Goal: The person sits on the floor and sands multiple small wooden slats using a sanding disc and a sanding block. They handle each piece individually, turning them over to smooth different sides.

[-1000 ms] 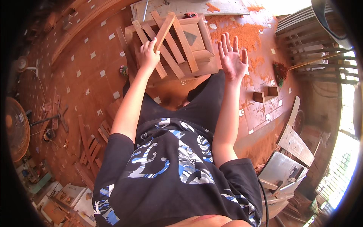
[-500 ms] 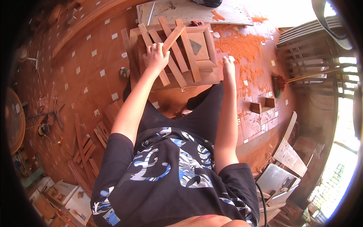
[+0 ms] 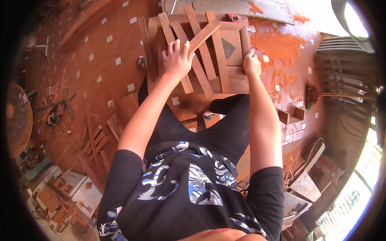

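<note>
A framed wooden panel [image 3: 235,69], with a dark diamond in its middle, lies on a wooden support in front of my knees. Several loose wood strips [image 3: 220,56] fan out across its left part. My left hand [image 3: 177,60] is closed round the lower end of a short wood strip [image 3: 206,35], which slants up to the right over the others. Its fingertips are partly hidden behind the wood. My right hand [image 3: 252,64] is closed on the panel's right edge, thumb upward.
Behind the panel is a board [image 3: 193,6], with a red tool [image 3: 233,17] near it. Orange sawdust [image 3: 277,46] covers the floor at right, near a broom [image 3: 311,95] and a small wooden box frame [image 3: 292,115]. Wood offcuts [image 3: 96,140] and a fan [image 3: 19,120] stand left.
My right hand has moved from beside the panel onto its right edge and closed there. My left hand still holds the short strip. The whole view has shifted slightly.
</note>
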`<control>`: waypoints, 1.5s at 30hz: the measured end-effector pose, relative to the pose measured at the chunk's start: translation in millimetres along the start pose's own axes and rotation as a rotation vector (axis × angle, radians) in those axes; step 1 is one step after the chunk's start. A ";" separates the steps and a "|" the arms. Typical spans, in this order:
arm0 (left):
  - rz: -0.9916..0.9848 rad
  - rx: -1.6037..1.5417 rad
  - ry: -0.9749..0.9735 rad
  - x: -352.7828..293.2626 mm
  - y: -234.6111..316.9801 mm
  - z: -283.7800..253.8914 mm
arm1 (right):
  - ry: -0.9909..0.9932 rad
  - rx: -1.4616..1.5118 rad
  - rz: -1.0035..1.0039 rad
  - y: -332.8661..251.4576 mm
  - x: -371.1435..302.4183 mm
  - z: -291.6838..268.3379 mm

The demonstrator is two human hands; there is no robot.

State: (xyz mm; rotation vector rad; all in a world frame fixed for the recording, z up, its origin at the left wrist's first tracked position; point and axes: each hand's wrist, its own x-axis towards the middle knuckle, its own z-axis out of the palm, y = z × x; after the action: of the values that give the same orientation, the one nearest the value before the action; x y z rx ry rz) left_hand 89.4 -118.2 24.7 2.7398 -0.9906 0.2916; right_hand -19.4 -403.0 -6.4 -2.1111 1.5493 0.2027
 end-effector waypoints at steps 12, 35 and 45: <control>0.019 -0.025 -0.002 -1.1 2.0 -7.4 | 0.124 0.048 -0.029 -3.4 -5.5 2.5; 0.142 0.109 -0.134 98.9 61.3 30.1 | 0.126 0.131 -0.089 -1.3 -2.4 5.3; 0.154 0.086 -0.170 -10.6 9.1 -31.3 | 0.114 0.158 -0.076 -1.5 -7.2 1.7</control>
State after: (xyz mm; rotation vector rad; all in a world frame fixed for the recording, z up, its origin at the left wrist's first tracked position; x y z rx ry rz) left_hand 72.0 -110.4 53.1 2.8080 -1.2642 0.1301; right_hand -20.1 -395.8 -4.5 -2.0831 1.4926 -0.0654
